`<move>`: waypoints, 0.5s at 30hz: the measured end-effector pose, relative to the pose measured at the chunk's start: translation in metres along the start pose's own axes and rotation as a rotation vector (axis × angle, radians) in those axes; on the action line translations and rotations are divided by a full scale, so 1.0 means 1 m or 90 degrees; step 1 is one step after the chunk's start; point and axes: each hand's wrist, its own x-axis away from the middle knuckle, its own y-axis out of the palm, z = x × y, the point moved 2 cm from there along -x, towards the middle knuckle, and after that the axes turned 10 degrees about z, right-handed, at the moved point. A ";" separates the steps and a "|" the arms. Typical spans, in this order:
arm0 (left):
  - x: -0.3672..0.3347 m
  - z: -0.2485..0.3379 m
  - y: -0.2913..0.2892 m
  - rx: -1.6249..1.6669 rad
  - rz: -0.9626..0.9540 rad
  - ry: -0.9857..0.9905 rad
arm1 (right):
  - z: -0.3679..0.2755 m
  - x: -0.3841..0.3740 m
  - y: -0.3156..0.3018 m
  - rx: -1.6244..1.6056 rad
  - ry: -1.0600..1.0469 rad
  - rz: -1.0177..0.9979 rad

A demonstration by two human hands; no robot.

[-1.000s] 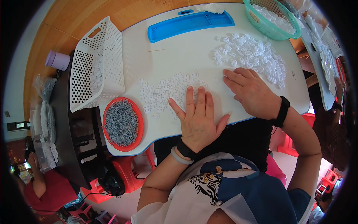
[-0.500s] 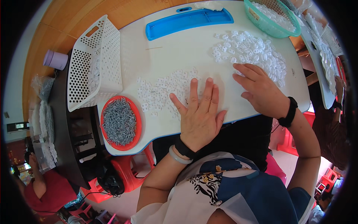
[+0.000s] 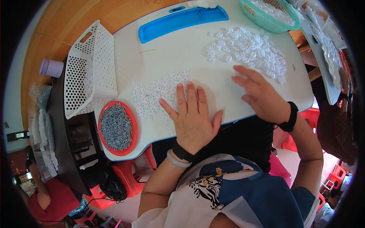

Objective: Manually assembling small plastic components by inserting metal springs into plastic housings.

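Two bare hands work over a white desk (image 3: 159,62). The left hand (image 3: 194,123) is palm down, fingers spread wide, at the right edge of a scatter of small white pieces (image 3: 154,91). The right hand (image 3: 262,97), slightly blurred, has its fingers loosely parted and its thumb held away from them. It is near the front edge of a second pile (image 3: 249,51) — larger white pieces, toward the desk's far right. A few pale pieces lie on the desk between the two hands.

At the desk's left end, a red dish (image 3: 134,132) is full of grey screws (image 3: 115,127), just beside a tall white basket (image 3: 105,62) with holes. Along the far edge are a blue tray (image 3: 182,24) and, at right, a green basket (image 3: 262,22) of white pieces.
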 end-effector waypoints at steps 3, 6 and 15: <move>0.000 0.000 -0.001 0.002 0.013 0.009 | 0.015 0.004 -0.006 0.010 0.052 0.057; 0.001 -0.001 0.001 0.006 0.016 0.040 | 0.010 0.004 -0.004 0.042 0.042 0.041; 0.001 0.000 0.001 0.023 0.008 0.049 | -0.017 -0.011 0.022 0.061 -0.090 -0.048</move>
